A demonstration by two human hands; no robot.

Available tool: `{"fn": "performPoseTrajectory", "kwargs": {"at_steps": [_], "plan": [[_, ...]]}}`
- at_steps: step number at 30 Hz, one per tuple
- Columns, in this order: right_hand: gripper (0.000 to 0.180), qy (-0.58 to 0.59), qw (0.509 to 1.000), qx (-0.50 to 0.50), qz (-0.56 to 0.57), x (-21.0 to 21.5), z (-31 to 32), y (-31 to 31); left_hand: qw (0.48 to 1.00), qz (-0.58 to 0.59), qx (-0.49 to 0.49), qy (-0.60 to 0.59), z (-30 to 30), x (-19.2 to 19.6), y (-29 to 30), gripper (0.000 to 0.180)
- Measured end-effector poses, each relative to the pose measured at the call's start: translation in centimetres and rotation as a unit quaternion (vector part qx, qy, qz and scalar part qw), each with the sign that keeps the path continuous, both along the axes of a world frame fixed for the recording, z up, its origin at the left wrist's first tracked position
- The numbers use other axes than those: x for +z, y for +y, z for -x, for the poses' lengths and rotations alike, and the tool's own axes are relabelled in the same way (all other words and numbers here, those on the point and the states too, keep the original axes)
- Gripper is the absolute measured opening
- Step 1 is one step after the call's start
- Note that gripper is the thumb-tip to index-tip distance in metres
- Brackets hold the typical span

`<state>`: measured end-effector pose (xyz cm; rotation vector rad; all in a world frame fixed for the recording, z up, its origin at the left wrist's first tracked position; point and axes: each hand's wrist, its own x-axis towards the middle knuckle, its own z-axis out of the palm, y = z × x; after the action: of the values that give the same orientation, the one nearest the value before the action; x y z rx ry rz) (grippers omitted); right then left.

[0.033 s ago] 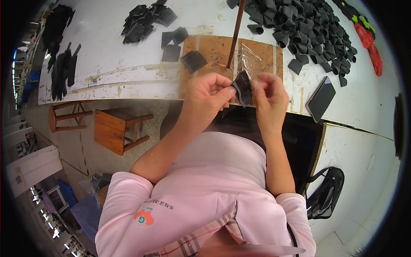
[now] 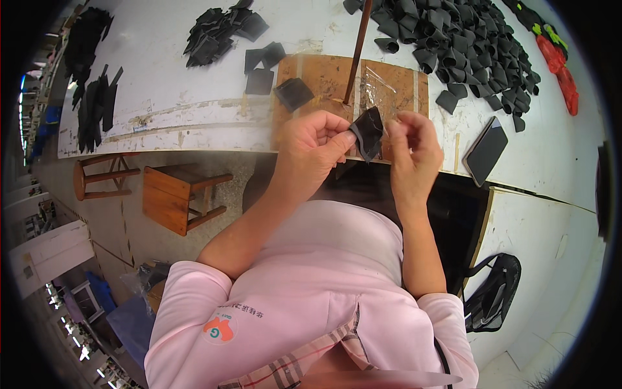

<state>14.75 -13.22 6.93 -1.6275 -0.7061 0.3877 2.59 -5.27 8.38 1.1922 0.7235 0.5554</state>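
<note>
1. 9 o'clock, far out: long, flat, black strips (image 2: 97, 117) lie bundled on the white worktable (image 2: 162, 71). Clock positions are read from the small, black, folded piece of sheet material (image 2: 368, 133).
2. 10 o'clock: loose pile of flat, dark grey squares (image 2: 214, 40); nearer in, one black square (image 2: 294, 94) at the left edge of the brown, rectangular board (image 2: 327, 71).
3. 9 o'clock, touching: left hand (image 2: 314, 146), thumb and forefinger pinching the piece's left edge.
4. 12 o'clock: slim brown rod (image 2: 357, 58), lower end at the board.
5. The piece is held up over the board's near edge. Judged light, soft, unlikely to break; slipperiness cannot be judged. Best hold: a light pinch at an edge; squeezing its middle would probably crumple it.
6. Between 3 and 4 o'clock, just beside: right hand (image 2: 416, 152), fingers curled, apparently apart from the piece; whether they grip anything fine, cannot tell.
7. Between 1 and 2 o'clock: large heap of short, dark grey tubes (image 2: 463, 48).
8. 3 o'clock: flat, black, rectangular phone (image 2: 486, 151).
</note>
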Motion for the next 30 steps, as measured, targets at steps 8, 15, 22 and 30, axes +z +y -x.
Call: {"fn": "performPoseTrajectory", "kwargs": {"at_steps": [8,15,22,30], "plan": [[0.013,-0.167,0.975,0.142,-0.039,0.7,0.4,0.5,0.966,-0.242,0.074,0.048,-1.2,-0.3,-1.3,0.003],[0.013,-0.388,0.919,0.066,0.002,-0.3,1.2,1.6,0.967,-0.186,0.172,0.033,-1.4,-0.2,-0.7,0.007],[0.003,0.424,0.881,0.193,-0.084,2.3,-0.5,1.1,0.996,0.021,0.043,-0.076,-0.9,2.8,-0.1,0.014],[0.022,0.394,0.877,0.273,-0.034,4.5,-0.9,2.7,0.986,-0.046,0.137,-0.086,-2.0,2.8,1.2,0.013]]}}
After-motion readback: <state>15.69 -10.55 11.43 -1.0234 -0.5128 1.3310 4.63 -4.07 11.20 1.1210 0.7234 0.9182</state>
